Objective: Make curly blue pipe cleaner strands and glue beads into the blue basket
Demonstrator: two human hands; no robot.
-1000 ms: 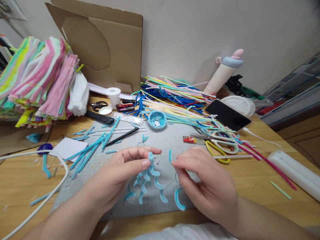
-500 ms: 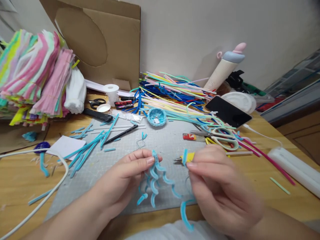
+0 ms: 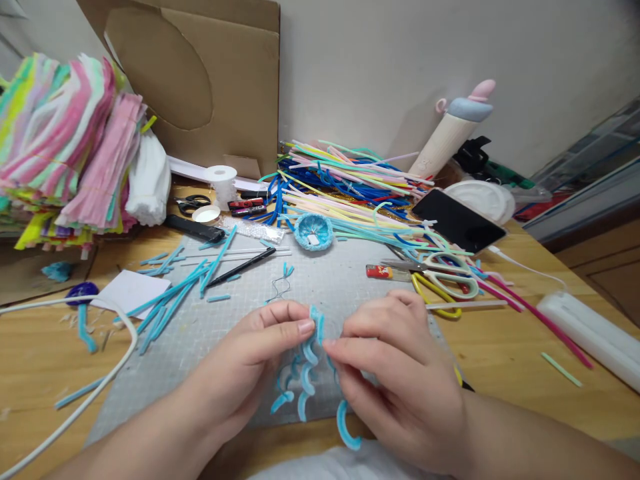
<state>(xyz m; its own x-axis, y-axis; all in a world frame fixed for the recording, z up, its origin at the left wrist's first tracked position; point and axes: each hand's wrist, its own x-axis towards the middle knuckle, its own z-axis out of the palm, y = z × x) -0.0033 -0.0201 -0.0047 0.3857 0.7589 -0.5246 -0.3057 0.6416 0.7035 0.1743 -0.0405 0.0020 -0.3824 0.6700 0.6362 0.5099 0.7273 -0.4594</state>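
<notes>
My left hand (image 3: 250, 360) pinches the top of a bundle of curled light-blue pipe cleaner pieces (image 3: 304, 373), whose curved ends hang down over the grey cutting mat (image 3: 200, 333). My right hand (image 3: 395, 363) is closed beside it, fingertips pressed against the same bundle at the top. Another curled blue piece (image 3: 345, 427) dangles below the right hand. A small round blue woven cup (image 3: 313, 231) sits at the mat's far edge.
Loose blue pipe cleaner cuts (image 3: 175, 287) and a black pen (image 3: 240, 267) lie on the mat's left. Scissors (image 3: 440, 273), a red lighter (image 3: 383, 271), a phone (image 3: 457, 220), a heap of coloured pipe cleaners (image 3: 350, 187), stacked bundles (image 3: 75, 140), cardboard (image 3: 200, 87) and a bottle (image 3: 453, 133) surround it.
My right hand moved left from beside the bundle to touch its top. The yellow-handled tool seen in it half a second ago no longer shows. The bundle shifted slightly.
</notes>
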